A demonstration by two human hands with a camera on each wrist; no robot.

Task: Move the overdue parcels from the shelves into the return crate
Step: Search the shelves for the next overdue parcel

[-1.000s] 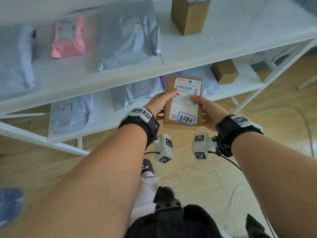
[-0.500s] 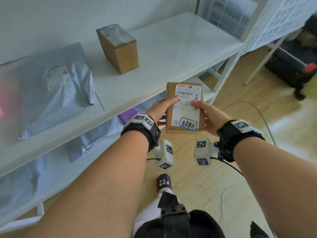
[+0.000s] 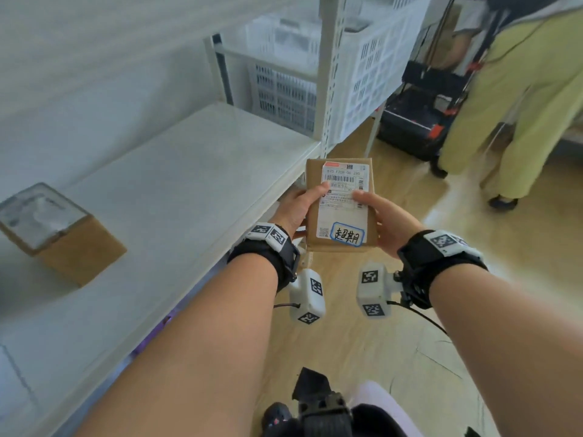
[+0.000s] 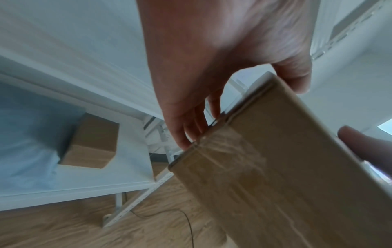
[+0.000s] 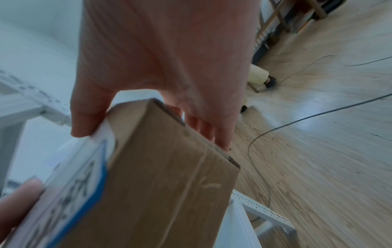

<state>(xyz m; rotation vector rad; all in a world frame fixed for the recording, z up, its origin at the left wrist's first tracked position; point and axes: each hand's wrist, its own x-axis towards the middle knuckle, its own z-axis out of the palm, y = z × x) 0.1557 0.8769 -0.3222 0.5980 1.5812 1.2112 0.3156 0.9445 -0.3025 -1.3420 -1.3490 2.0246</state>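
Note:
A flat brown cardboard parcel (image 3: 340, 205) with a white shipping label and a blue-edged handwritten sticker is held in the air past the shelf's front edge. My left hand (image 3: 299, 206) grips its left side, thumb on the label, fingers underneath (image 4: 191, 130). My right hand (image 3: 381, 212) grips its right side the same way, thumb on top (image 5: 89, 115). The parcel's taped underside (image 4: 275, 176) fills the left wrist view; its side (image 5: 169, 184) fills the right wrist view. White slotted crates (image 3: 369, 67) stand ahead on the adjoining rack.
A white shelf (image 3: 176, 190) runs along my left with a small brown box (image 3: 60, 231) on it. Another brown box (image 4: 93, 142) sits on the lower shelf. A person in light green trousers (image 3: 511, 99) stands at the right by a black cart (image 3: 419, 121). Cables lie on the wooden floor (image 5: 297, 151).
My view has swung right along the shelf: the grey and pink mailers have left the frame and the crates and a person came into sight. Both hands keep the same hold on the parcel.

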